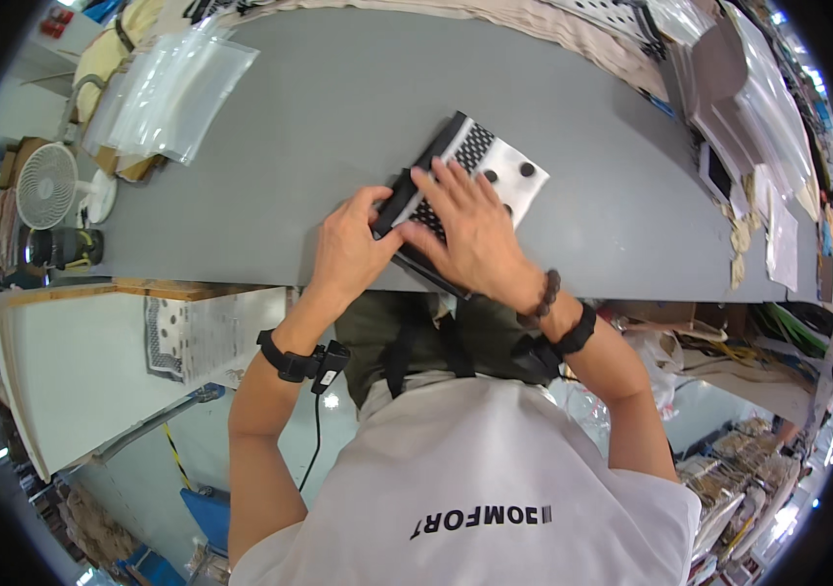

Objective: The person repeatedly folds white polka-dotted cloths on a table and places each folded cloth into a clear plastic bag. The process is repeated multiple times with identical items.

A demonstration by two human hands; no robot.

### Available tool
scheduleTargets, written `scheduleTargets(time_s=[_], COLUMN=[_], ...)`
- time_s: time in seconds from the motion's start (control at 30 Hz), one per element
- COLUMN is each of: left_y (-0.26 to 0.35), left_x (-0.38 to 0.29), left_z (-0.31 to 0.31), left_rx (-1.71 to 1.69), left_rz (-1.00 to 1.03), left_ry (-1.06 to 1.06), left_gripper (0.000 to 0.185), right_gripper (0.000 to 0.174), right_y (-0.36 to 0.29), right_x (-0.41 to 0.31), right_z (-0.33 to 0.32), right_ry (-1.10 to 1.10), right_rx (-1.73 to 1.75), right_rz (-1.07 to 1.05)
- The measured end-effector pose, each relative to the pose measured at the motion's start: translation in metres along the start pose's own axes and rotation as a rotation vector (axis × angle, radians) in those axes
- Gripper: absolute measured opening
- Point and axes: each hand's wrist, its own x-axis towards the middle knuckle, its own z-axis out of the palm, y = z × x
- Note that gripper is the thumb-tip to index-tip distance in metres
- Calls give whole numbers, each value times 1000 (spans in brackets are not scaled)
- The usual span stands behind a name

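A folded black-and-white cloth [512, 165] with polka dots and a black border lies at a slant on the grey tabletop. It looks like a scarf, though the folds hide its full shape. My left hand [356, 242] pinches its near-left edge between thumb and fingers. Flat across the top rests my right hand [469, 227], palm down with the thumb out to the side. Both thumbs nearly meet over the black border. The right palm covers the middle of the cloth, and one dark corner sticks out beneath it towards me.
Clear plastic bags [175, 95] lie at the table's [299, 95] far left, near a white fan [50, 187]. Beige fabric [534, 33] runs along the far edge. Packets and plastic sleeves [761, 110] are stacked at right. A white board [87, 366] with another dotted cloth [165, 337] sits lower left.
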Motion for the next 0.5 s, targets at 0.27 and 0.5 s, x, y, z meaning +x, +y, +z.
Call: scheduleTargets(time_s=[0.27, 0.5], left_y=[-119, -198], left_x=[93, 169], left_z=[-90, -150], left_rx=[322, 607], left_rz=[83, -82], left_ry=[383, 429], left_gripper=[27, 29], right_gripper=[82, 84], right_y=[34, 79], right_x=[-15, -12], right_z=[-29, -74], right_ry=[-314, -458], right_rx=[-108, -119], right_rz=[-116, -28])
